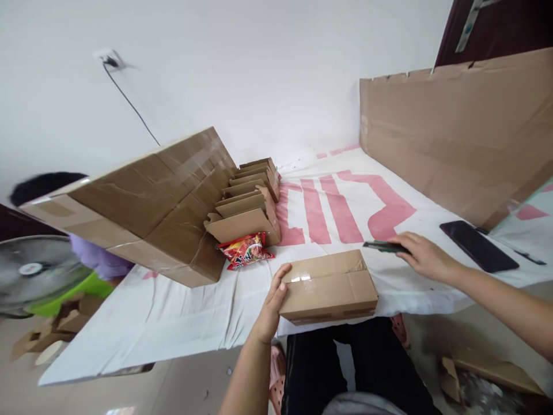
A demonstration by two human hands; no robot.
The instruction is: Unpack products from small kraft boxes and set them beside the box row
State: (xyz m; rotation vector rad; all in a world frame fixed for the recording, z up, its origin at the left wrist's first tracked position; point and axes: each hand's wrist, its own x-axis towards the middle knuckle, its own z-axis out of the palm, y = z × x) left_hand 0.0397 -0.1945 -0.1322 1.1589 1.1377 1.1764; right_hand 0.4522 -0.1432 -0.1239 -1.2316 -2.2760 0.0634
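A closed brown cardboard box point(326, 285) lies at the table's front edge, with a strip of clear tape on its top. My left hand point(273, 300) holds its left end, fingers on the top edge and side. To the right of the box, my right hand point(421, 253) grips a dark, slim tool point(384, 246) that looks like a utility knife, its tip pointing left and apart from the box. Beyond the box, a red snack packet point(246, 251) leans by several open small boxes point(246, 222) standing in a row.
A tall cardboard partition point(168, 196) stands on the left, another point(458, 132) on the right. A black phone point(478, 246) lies right on the white cloth point(185, 323). Behind the left partition, a person in purple point(97, 256) is partly visible near a fan point(32, 276).
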